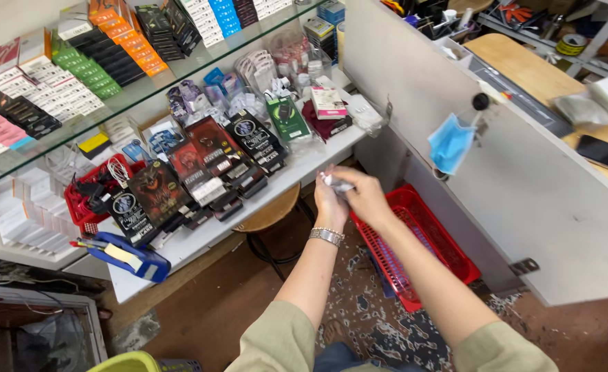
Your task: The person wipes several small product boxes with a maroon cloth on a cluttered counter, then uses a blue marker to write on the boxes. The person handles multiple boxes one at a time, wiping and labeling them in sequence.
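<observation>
Both my hands meet in the middle of the head view, in front of a white shelf. My left hand (329,201), with a silver bracelet (327,236) on its wrist, and my right hand (364,196) together pinch a small clear plastic packet (336,183) with something white in it. The hands hover above a round wooden stool (268,213) and a red plastic basket (424,241) on the floor. Olive sleeves cover both my forearms near the bottom edge.
The white shelf (214,231) holds rows of dark boxed accessories, a red basket of cables (84,203) and a blue tape dispenser (128,255). A glass shelf (145,89) above carries coloured boxes. A blue face mask (448,143) hangs on a white counter panel (524,207) at right.
</observation>
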